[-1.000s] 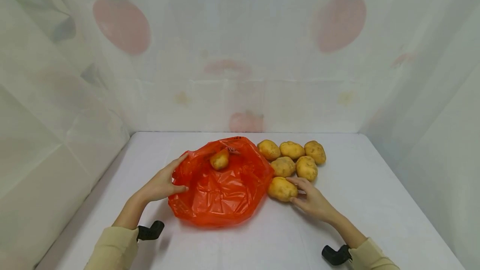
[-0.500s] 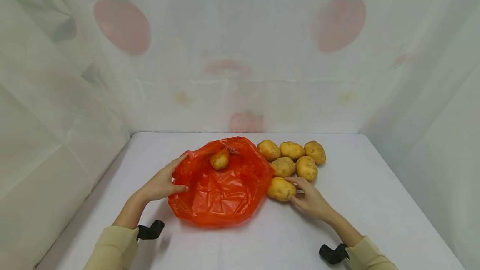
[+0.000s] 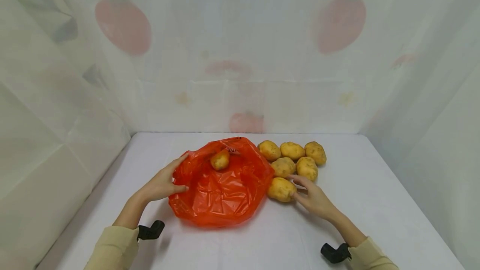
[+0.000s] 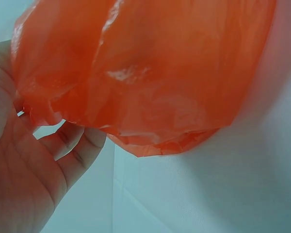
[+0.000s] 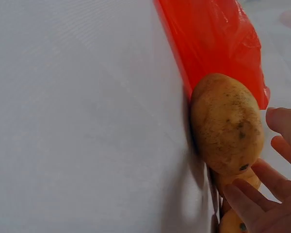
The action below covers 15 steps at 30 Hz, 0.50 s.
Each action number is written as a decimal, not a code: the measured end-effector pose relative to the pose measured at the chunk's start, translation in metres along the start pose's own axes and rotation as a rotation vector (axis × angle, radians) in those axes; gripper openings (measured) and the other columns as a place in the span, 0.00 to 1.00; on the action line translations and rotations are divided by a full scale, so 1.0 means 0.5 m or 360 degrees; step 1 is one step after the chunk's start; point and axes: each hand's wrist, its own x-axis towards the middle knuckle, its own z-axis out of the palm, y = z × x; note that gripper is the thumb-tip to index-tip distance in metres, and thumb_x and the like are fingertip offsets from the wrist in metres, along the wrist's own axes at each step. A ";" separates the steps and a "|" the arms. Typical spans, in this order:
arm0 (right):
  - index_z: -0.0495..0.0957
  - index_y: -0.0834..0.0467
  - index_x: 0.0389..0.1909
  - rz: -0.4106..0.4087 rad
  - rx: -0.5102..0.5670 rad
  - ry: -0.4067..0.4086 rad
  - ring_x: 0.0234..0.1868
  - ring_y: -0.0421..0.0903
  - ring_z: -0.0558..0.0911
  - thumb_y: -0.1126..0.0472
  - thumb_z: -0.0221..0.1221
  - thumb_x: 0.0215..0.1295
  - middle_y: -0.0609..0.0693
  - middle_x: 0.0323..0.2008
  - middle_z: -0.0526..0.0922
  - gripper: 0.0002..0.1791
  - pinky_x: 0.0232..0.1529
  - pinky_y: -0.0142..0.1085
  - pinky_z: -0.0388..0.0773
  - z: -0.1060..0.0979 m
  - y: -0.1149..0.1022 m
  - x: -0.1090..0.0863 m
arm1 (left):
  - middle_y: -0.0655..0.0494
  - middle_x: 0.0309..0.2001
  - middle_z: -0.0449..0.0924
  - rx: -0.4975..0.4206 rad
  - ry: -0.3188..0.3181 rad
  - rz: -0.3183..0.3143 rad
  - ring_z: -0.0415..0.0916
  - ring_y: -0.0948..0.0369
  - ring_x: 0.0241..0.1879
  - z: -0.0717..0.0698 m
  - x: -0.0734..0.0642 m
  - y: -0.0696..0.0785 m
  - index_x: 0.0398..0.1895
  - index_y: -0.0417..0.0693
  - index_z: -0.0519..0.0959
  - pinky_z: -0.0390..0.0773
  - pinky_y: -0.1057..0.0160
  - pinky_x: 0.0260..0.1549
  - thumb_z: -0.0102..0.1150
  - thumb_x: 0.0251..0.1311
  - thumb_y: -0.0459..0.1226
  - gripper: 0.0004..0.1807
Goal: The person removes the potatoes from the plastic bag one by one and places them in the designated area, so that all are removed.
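A red plastic bag [image 3: 225,199] lies with its mouth spread wide on the white table. Inside it, near the back, is one potato [image 3: 220,160]. My left hand [image 3: 159,184] holds the bag's left rim between thumb and fingers; the left wrist view shows those fingers [image 4: 80,150] under the orange-red film. Against the bag's right side rests the nearest loose potato [image 3: 281,190]. Right at that potato's right end is my right hand [image 3: 315,200], its fingers apart and loosely bent. In the right wrist view the fingertips [image 5: 245,199] stand just beside the potato [image 5: 227,124].
Several more potatoes [image 3: 292,150] lie grouped behind the nearest one, to the right of the bag. White sheets with faded fruit prints [image 3: 341,24] enclose the table [image 3: 375,203] at the back and both sides.
The right hand's fingers have spread and drawn slightly off the near potato, which nudged left and then back a little. The left hand and the bag stay as they were.
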 end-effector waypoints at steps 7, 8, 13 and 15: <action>0.70 0.64 0.57 0.0022 -0.0029 0.0108 0.54 0.58 0.74 0.70 0.58 0.59 0.60 0.54 0.74 0.22 0.49 0.47 0.75 -0.014 -0.014 0.012 | 0.44 0.69 0.52 0.0004 -0.0001 -0.0001 0.55 0.42 0.64 0.000 -0.002 0.001 0.72 0.62 0.47 0.72 0.42 0.50 0.69 0.46 0.37 0.52; 0.70 0.64 0.56 0.0024 -0.0039 0.0127 0.54 0.57 0.75 0.70 0.58 0.59 0.59 0.53 0.75 0.22 0.49 0.47 0.76 -0.015 -0.018 0.015 | 0.44 0.69 0.52 0.0001 -0.0002 -0.0003 0.55 0.42 0.64 0.000 -0.002 0.001 0.72 0.62 0.48 0.73 0.42 0.50 0.69 0.46 0.37 0.52; 0.73 0.66 0.52 -0.0035 -0.0042 0.0238 0.50 0.55 0.77 0.74 0.58 0.57 0.60 0.49 0.78 0.19 0.47 0.44 0.78 -0.023 -0.055 0.033 | 0.44 0.69 0.52 -0.0012 -0.0010 -0.0011 0.55 0.42 0.64 -0.001 -0.003 0.002 0.72 0.62 0.48 0.73 0.43 0.49 0.69 0.46 0.37 0.52; 0.73 0.68 0.50 -0.0063 -0.0023 0.0265 0.48 0.57 0.77 0.75 0.57 0.57 0.61 0.48 0.78 0.18 0.45 0.38 0.79 -0.028 -0.081 0.042 | 0.44 0.69 0.52 -0.0008 -0.0008 -0.0010 0.55 0.42 0.64 -0.001 -0.002 0.003 0.72 0.62 0.48 0.73 0.43 0.49 0.69 0.46 0.37 0.52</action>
